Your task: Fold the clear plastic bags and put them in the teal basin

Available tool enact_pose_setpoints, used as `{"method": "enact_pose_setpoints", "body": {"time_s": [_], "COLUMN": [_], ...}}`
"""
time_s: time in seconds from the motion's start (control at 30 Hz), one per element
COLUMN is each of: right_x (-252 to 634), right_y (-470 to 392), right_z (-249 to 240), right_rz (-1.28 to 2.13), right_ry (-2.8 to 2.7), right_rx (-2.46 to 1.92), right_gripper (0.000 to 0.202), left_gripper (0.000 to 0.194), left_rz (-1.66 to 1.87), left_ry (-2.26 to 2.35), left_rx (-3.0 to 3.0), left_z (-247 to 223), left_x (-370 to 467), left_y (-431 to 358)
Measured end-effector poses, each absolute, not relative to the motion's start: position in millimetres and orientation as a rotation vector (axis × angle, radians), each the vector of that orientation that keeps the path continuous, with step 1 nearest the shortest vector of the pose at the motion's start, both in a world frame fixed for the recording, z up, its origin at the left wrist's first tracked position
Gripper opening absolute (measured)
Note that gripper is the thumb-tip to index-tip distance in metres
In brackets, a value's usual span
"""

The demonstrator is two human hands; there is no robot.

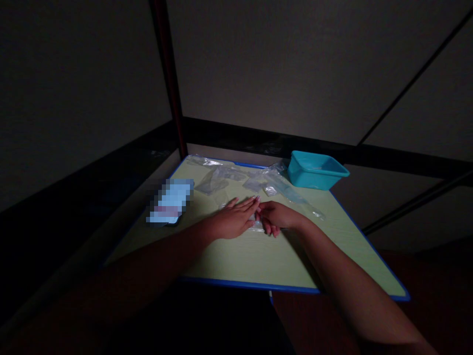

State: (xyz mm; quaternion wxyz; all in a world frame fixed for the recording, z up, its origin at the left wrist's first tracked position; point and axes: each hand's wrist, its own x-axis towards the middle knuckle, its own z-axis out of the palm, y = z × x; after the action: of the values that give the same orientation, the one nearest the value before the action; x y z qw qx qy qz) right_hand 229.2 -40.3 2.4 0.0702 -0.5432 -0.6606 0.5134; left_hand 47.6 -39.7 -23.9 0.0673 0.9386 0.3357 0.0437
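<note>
My left hand (236, 218) lies flat with its fingers stretched out, the fingertips reaching my right hand. Under and between the hands is a small clear plastic bag (256, 228), mostly covered by them. My right hand (276, 216) is bent at the wrist with its fingers curled and closed at the bag; the exact grip is partly hidden. Just beyond the hands, more crumpled clear plastic bags (218, 178) are spread on the pale green table (236, 259), some with whitish contents that I cannot make out.
A turquoise plastic basin (318, 171) stands at the back right corner of the table. On the left lies a phone (170, 201) with a lit, blurred screen. The table has a blue edge, and dark walls (277, 69) rise close behind and to the left.
</note>
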Motion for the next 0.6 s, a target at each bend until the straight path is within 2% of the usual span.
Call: {"method": "enact_pose_setpoints", "body": {"time_s": [0.17, 0.43, 0.6], "right_x": [233.8, 260.7, 270.5], "right_y": [-38.2, -27.4, -24.4], "right_z": [5.5, 14.6, 23.7], "right_rz": [1.581, 1.621, 1.600], "right_ry": [-1.974, -1.978, -2.044], "right_rx": [-1.635, -1.868, -1.999], "right_gripper": [0.022, 0.056, 0.067], "left_gripper": [0.056, 0.054, 0.057], "left_rz": [0.029, -0.016, -0.038], "left_ry": [0.997, 1.021, 1.062], "left_rx": [2.827, 2.856, 2.826], "left_z": [-25.7, -22.1, -21.1], "left_x": [44.6, 43.7, 39.9], "left_y": [-38.1, -40.1, -39.4]}}
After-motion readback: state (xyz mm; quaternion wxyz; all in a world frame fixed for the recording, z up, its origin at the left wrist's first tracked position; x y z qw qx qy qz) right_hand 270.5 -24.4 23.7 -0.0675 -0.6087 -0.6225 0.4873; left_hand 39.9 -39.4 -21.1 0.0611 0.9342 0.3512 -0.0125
